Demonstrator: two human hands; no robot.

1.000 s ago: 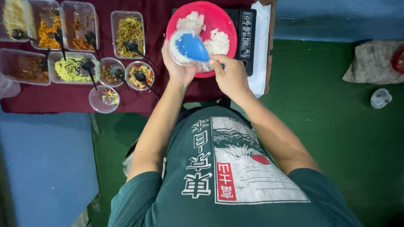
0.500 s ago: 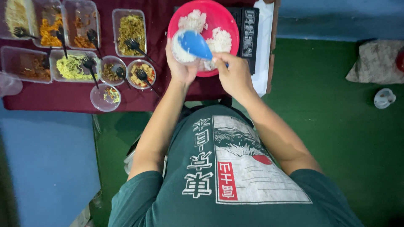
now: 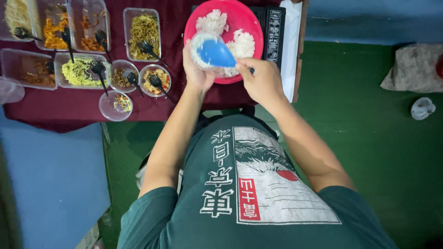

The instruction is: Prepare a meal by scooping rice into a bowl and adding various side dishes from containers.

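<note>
Now my left hand (image 3: 197, 74) fingers grasp a small bowl (image 3: 203, 51); my right hand (image 3: 262, 82) fingers grasp a blue scoop (image 3: 215, 52) over the red basin (image 3: 247, 23).

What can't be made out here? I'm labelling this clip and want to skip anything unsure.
Head view only:
- Contents of the small clear round bowl in the left hand: covered by the blue plastic rice paddle.
- Paddle handle: hidden inside the right hand grip.
- Black appliance: mostly behind the red round basin of white rice.
- Top-left clear food trays: cut by the frame edge.
</note>
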